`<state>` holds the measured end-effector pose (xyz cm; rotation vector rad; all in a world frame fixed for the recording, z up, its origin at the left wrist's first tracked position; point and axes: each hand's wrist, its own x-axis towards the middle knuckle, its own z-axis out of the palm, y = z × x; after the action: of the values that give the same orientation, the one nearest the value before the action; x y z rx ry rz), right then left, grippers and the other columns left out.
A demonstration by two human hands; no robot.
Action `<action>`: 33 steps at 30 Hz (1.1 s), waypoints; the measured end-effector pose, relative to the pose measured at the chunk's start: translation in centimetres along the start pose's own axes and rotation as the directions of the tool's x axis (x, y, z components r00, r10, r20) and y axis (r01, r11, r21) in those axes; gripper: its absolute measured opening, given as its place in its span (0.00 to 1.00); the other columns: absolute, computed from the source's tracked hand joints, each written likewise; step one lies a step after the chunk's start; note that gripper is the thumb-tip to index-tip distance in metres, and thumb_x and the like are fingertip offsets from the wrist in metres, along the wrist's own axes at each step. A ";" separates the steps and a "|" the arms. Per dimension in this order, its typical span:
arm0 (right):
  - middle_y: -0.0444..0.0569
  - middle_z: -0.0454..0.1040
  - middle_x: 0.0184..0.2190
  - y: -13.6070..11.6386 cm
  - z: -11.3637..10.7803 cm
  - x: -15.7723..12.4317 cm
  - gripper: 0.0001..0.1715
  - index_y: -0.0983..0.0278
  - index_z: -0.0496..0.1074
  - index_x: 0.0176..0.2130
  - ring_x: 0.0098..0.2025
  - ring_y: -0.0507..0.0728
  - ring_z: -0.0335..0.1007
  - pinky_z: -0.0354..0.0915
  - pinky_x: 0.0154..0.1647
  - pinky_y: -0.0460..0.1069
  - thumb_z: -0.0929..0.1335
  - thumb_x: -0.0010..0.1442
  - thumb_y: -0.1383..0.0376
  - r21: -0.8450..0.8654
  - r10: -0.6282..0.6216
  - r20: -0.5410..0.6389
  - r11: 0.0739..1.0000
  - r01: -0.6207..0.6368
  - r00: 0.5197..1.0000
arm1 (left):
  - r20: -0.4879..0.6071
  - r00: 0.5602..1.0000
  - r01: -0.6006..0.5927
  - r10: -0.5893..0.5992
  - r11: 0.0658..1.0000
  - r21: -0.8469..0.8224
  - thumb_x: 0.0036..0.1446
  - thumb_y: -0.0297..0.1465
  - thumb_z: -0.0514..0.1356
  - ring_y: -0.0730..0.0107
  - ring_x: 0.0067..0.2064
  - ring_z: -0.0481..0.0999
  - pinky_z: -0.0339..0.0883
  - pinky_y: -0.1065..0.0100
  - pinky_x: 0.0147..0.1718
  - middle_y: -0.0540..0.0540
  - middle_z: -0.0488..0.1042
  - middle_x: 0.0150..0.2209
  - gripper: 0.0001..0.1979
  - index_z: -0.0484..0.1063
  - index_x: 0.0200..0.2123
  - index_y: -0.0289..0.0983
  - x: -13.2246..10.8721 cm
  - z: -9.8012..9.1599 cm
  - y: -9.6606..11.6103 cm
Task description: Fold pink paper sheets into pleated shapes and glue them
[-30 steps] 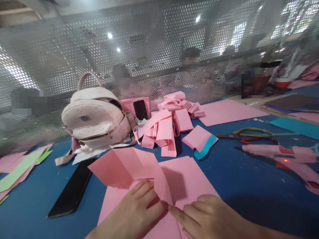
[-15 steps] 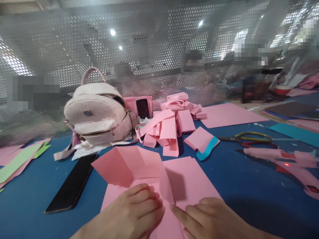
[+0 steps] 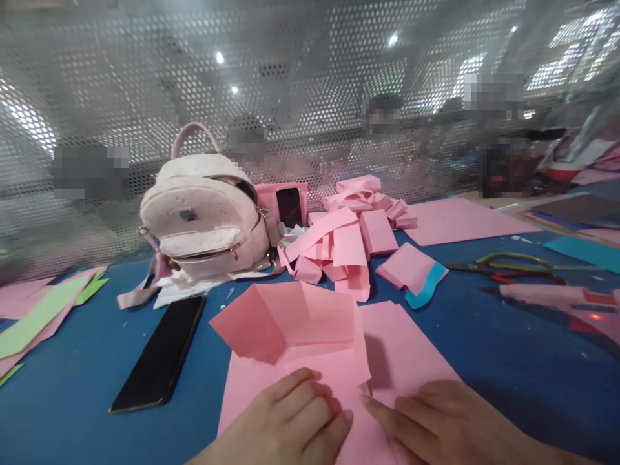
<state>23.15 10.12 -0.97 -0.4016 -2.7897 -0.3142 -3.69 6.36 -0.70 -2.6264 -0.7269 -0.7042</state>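
A folded sheet of pink paper [image 3: 314,316] stands partly up in front of me, its back and right flaps raised. My left hand [image 3: 295,420] rests on its lower part with the fingers curled and pressed together, the thumb hidden. My right hand [image 3: 436,420] is closed at the paper's right edge. Its index fingertip touches the low corner of the raised flap, while the other fingers are bent. A flat pink sheet [image 3: 407,349] lies beneath, on the right.
Left is a black phone [image 3: 159,355]. Behind stand a white backpack [image 3: 203,213] and a pile of folded pink paper pieces [image 3: 349,239]. A pink piece with a blue strip [image 3: 426,284], scissors [image 3: 513,261] and a pink glue gun [image 3: 547,297] lie right, on the blue table [image 3: 62,413].
The whole scene has shifted right in view. My left fingers have slid slightly back from the upright flap. The right index finger remains at the flap's lower corner.
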 end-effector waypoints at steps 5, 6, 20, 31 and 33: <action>0.49 0.81 0.45 0.1 0.0 -0.3 0.25 0.64 0.72 0.54 0.28 0.54 0.69 0.56 0.29 0.52 0.59 0.61 0.72 0.003 -0.049 0.029 0.999 0.049 0.998 | -0.042 0.995 0.090 -0.086 0.990 0.108 0.64 0.31 0.58 0.60 0.44 0.76 0.62 0.56 0.57 0.44 0.80 0.41 0.13 0.76 0.47 0.30 0.0 0.7 0.9; 0.49 0.80 0.46 0.1 0.1 -0.4 0.24 0.64 0.72 0.54 0.29 0.54 0.69 0.56 0.29 0.52 0.59 0.61 0.72 0.006 -0.063 0.036 0.998 0.063 0.997 | -0.032 0.995 0.098 -0.096 0.990 0.097 0.64 0.32 0.58 0.60 0.45 0.75 0.61 0.56 0.57 0.45 0.80 0.43 0.14 0.76 0.47 0.30 0.1 0.7 0.9; 0.46 0.79 0.31 -0.2 1.1 -1.8 0.28 0.68 0.67 0.60 0.26 0.53 0.68 0.54 0.27 0.51 0.63 0.61 0.70 0.042 0.027 -0.024 0.999 -0.026 0.999 | 0.300 0.929 0.252 -0.217 0.964 -0.082 0.64 0.37 0.58 0.52 0.50 0.72 0.62 0.53 0.52 0.40 0.76 0.50 0.16 0.71 0.49 0.33 2.9 0.1 1.7; 0.43 0.77 0.30 -0.4 1.2 -1.7 0.27 0.66 0.69 0.57 0.26 0.53 0.67 0.54 0.27 0.52 0.65 0.57 0.70 0.051 0.048 -0.084 0.998 -0.044 0.995 | 0.305 0.938 0.208 -0.163 0.971 -0.119 0.65 0.32 0.54 0.59 0.39 0.71 0.65 0.59 0.43 0.43 0.75 0.38 0.08 0.71 0.40 0.33 3.6 -0.1 1.4; 0.43 0.77 0.30 -0.3 1.4 -1.7 0.27 0.67 0.69 0.58 0.25 0.53 0.67 0.54 0.27 0.52 0.64 0.59 0.70 0.042 0.045 -0.076 0.998 -0.042 0.996 | 0.287 0.948 0.182 -0.138 0.975 -0.131 0.65 0.31 0.55 0.61 0.38 0.71 0.66 0.60 0.41 0.44 0.75 0.37 0.08 0.71 0.40 0.33 3.6 -0.4 1.1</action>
<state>24.19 9.76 -2.86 -0.4304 -2.7039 -0.2571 -0.55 6.67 1.41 -2.8694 -1.0123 -0.4540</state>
